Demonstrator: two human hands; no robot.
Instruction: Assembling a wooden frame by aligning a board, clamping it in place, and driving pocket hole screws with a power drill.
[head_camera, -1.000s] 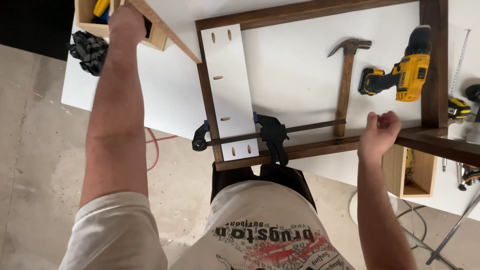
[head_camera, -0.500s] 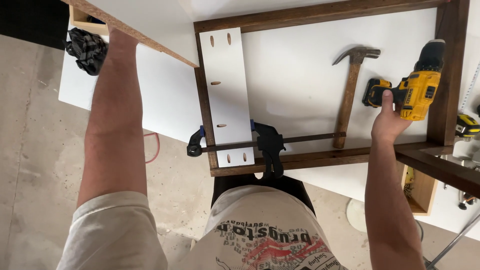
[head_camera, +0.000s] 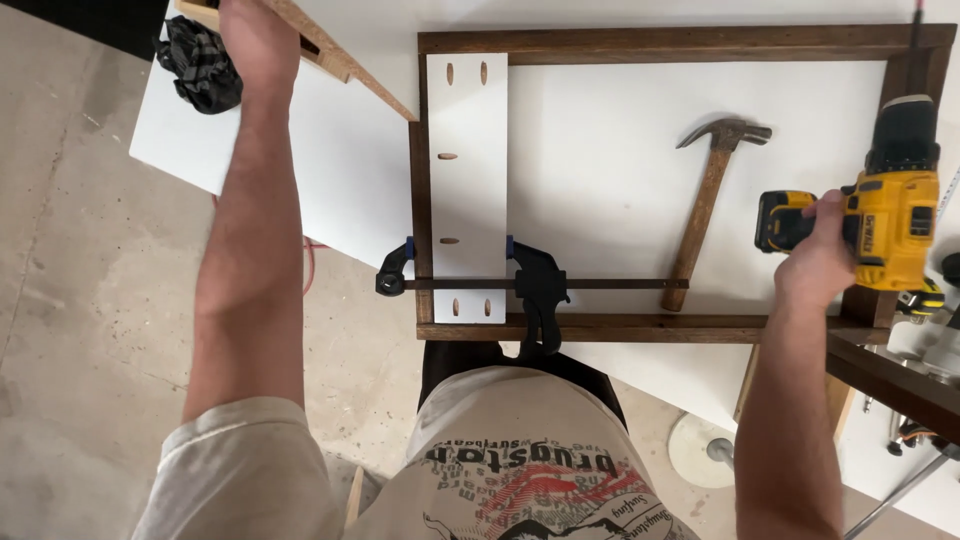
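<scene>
Head view, looking straight down over a white worktable (head_camera: 620, 130).

Right hand (head_camera: 818, 262) closed around the grip of a yellow and black cordless drill (head_camera: 890, 215), near the right edge of the table; drill lying over the right rail of a dark wooden frame (head_camera: 680, 42), chuck end pointing away from the body, battery end just left of the fingers.

Left hand (head_camera: 258, 38) stretched to the far left corner, wrapped around the edge of a light wooden box (head_camera: 335, 55) that juts off the top of the picture. Inside of the box mostly out of sight; contents impossible to tell. Just left of that hand, a crumpled black cloth (head_camera: 198, 65) on the table's corner.

Within the frame, only bare white tabletop plus a hammer (head_camera: 708, 205) lying at a slant, head toward the far side, handle end touching the clamp bar. Against the frame's left rail, a white board (head_camera: 466, 180) with slotted holes, pinned there by a black and blue bar clamp (head_camera: 500, 283); clamp trigger hanging over the near rail.

Under the table's right end, a dark wooden shelf (head_camera: 890, 375), with small metal pieces beside it too blurred to identify. Below, concrete floor (head_camera: 80, 300) and a round white disc (head_camera: 705, 450) on it.
</scene>
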